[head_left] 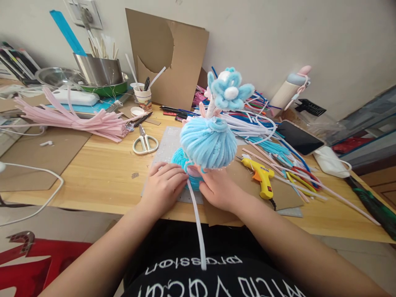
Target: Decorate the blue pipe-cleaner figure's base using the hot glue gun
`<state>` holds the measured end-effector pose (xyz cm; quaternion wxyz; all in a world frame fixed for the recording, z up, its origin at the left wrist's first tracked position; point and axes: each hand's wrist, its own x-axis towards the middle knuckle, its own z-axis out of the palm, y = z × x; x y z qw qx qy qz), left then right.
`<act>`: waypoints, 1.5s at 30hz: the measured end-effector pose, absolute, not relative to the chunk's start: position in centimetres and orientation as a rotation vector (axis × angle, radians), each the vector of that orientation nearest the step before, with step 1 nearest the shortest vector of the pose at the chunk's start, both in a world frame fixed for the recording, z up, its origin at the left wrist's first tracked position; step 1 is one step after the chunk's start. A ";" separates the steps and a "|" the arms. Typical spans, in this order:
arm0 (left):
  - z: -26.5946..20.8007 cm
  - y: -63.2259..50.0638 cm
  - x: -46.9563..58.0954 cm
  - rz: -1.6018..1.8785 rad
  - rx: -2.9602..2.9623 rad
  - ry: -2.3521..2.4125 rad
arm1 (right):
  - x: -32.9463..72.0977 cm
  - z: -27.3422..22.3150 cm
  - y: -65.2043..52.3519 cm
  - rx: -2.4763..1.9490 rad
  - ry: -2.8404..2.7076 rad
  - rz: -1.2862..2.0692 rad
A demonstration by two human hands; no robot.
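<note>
Two sides of the blue coiled base (179,156) are covered: left hand (165,183) curled at the left, right hand (221,187) bent along the right, fingertips partly hidden, so I can't tell their grip! Above rises the light-blue pleated bulb (208,144), flower (232,93) on top; a pale strip (198,227) dangles from between the hands, glue gun (262,177) off right.

A large brown cardboard sheet with a round cut-out (188,62) leans against the pale wall (262,33), right of a cylindrical silver metal pot (99,69) holding thin pale sticks (102,53). Toward the wooden surface's (111,173) right, a black rectangular phone (299,138) lies near a cream cylindrical bottle (285,93). A red plastic stool (68,253) stands low at left
</note>
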<state>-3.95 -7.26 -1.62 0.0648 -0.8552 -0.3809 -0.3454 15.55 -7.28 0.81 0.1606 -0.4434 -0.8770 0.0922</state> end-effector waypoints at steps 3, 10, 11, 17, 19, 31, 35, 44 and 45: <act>-1.7 -7.2 -4.0 -1.040 -2.582 -1.166 | 15.9 0.9 -7.3 -1.352 -2.435 0.199; -1.8 -7.2 -4.0 -1.038 -2.577 -1.168 | 17.2 0.3 -8.5 -1.509 -2.359 0.120; -1.8 -7.2 -4.0 -1.042 -2.571 -1.169 | 17.5 0.1 -8.7 -1.491 -2.328 0.142; -1.9 -7.2 -4.0 -1.042 -2.568 -1.174 | 18.3 -0.9 -9.4 -1.412 -2.194 0.291; -1.9 -7.2 -4.0 -1.043 -2.570 -1.175 | 18.3 -0.9 -9.4 -1.414 -2.218 0.304; -1.8 -7.3 -4.0 -1.051 -2.560 -1.171 | 18.3 -1.3 -9.8 -1.344 -2.145 0.235; -1.8 -7.3 -4.0 -1.047 -2.567 -1.174 | 18.2 -1.4 -9.5 -1.378 -2.141 0.253; -1.8 -7.3 -4.0 -1.046 -2.580 -1.182 | 18.3 -2.1 -9.2 -1.350 -2.031 0.269; -1.8 -7.3 -4.0 -1.045 -2.581 -1.182 | 18.4 -2.2 -9.2 -1.353 -2.012 0.250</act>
